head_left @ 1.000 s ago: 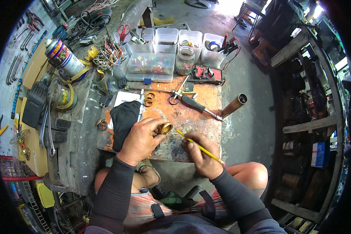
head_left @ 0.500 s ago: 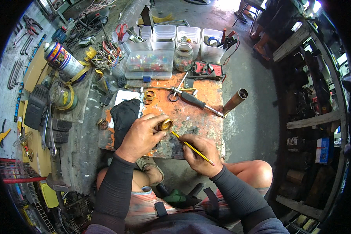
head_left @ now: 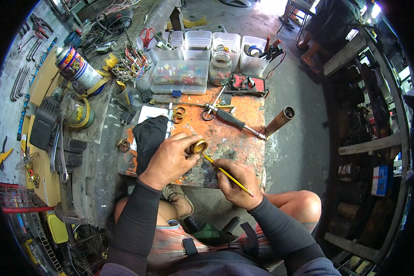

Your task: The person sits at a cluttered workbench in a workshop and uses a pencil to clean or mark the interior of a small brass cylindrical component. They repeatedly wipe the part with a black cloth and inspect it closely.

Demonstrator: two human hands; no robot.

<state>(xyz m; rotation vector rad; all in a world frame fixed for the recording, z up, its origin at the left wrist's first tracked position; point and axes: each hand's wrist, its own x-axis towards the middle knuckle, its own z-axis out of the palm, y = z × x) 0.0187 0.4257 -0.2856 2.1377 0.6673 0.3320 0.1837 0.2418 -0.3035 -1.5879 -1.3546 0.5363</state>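
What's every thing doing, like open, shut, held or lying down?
Gold-coloured ring: held in the left hand
Yellow pencil: slanted, gripped by the right hand, tip close to the ring
Glass jar: open, lid off
Upper clear box: looks shut
Black cloth: lying bunched up
Red scissors: handles up
Black-handled tool: lying down

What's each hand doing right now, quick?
Left hand: closed, holding a gold-coloured ring.
Right hand: closed, holding a yellow pencil.
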